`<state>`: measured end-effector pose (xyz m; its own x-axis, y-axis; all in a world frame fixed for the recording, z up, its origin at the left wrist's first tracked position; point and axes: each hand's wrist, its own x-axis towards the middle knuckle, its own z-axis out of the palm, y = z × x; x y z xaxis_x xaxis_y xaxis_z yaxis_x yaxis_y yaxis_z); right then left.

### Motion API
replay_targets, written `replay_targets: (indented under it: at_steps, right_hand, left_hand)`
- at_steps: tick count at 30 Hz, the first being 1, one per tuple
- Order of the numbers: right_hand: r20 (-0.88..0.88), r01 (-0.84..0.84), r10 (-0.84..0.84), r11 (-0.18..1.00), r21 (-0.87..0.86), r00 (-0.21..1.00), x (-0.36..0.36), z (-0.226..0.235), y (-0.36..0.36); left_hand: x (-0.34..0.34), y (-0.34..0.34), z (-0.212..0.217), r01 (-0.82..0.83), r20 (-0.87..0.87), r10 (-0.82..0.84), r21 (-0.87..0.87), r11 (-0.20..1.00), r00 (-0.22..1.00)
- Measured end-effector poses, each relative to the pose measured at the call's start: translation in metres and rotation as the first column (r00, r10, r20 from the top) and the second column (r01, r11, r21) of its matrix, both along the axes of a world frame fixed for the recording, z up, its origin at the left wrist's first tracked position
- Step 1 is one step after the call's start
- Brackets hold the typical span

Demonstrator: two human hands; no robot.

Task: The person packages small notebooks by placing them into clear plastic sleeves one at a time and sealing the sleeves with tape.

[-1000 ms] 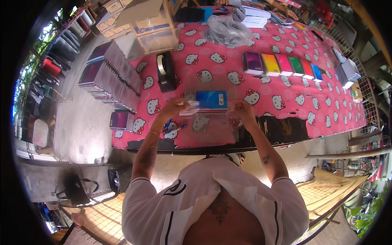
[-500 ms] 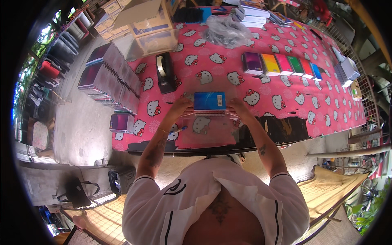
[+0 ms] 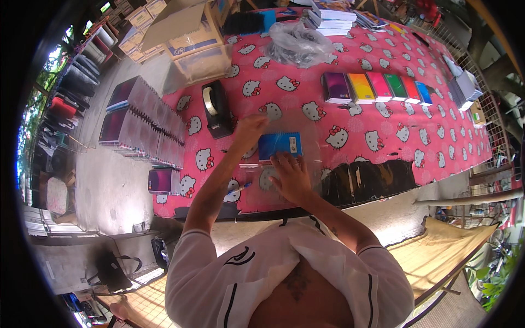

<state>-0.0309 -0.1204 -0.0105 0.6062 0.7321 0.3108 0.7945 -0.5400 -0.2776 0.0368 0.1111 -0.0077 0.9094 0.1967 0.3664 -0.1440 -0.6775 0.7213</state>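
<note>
Blue notebook (image 3: pixel 279 145) sits inside its clear sleeve (image 3: pixel 306 143); your right hand (image 3: pixel 290 176) presses flat, left hand (image 3: pixel 249 128) pinches the sleeve's edge, unsealed.

Bright, even daylight fills the scene, and the pink cloth on the desk (image 3: pixel 383 126) looks vivid and saturated. Shadows are soft, with only a faint one under the tape dispenser (image 3: pixel 216 109). The clear bag (image 3: pixel 295 44) throws small white glints. The fisheye bends the desk's front edge and squeezes everything toward a black round rim. The centre is sharp; detail smears near the edges, and the foliage at far left is blown out.
</note>
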Motion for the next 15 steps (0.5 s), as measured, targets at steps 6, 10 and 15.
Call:
replay_targets:
  at_steps: [6,10,15]
  right_hand:
    - [0.008,-0.004,0.003,0.999,0.045,1.000,-0.001,0.003,0.006]
    - [0.025,0.005,-0.006,0.999,0.053,1.000,0.001,0.000,0.001]
    - [0.046,-0.006,0.004,0.999,0.045,0.999,0.002,-0.003,-0.002]
  left_hand:
    - [0.064,0.010,-0.033,0.262,-0.160,-0.210,0.498,0.827,0.965]
    - [0.069,-0.002,-0.024,0.244,-0.042,-0.268,0.568,0.786,0.962]
    - [0.059,-0.007,0.004,0.224,-0.084,-0.213,0.551,0.804,0.973]
